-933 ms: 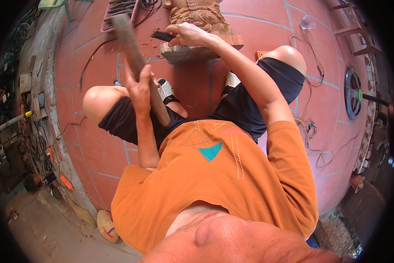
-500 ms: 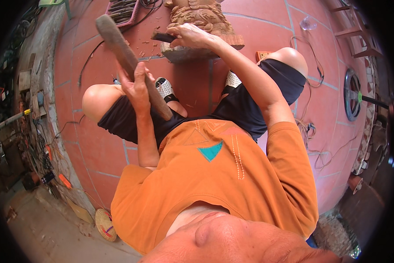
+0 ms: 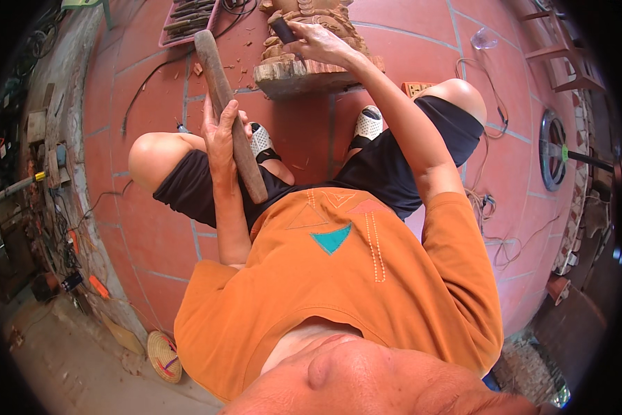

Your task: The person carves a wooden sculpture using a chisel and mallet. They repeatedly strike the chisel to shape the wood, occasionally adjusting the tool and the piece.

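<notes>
My left hand (image 3: pixel 221 138) is closed around a long wooden mallet (image 3: pixel 219 79), a club-like bar raised at a slant in front of my left thigh. Farther off, my right hand (image 3: pixel 323 45) grips a chisel (image 3: pixel 282 30) by its dark round handle, tilted over the near end of a wood carving (image 3: pixel 283 77). The carving lies on the floor beyond my feet, with relief patterns on top and a rough, pale near face. Fingers mostly hide the chisel's blade, so I cannot tell whether its edge touches the wood.
A pink basket (image 3: pixel 164 43) of several tools stands far left of the carving. Wood chips (image 3: pixel 197 69) lie on the red tiles. An orange power strip (image 3: pixel 416 88) sits beside my right knee; cables (image 3: pixel 487 131) run to its right. A reddish chair (image 3: pixel 563 52) stands far right.
The mallet has swung right and stands a little steeper. My right hand has shifted slightly right and away, and the chisel has turned from nearly level to a steeper slant.
</notes>
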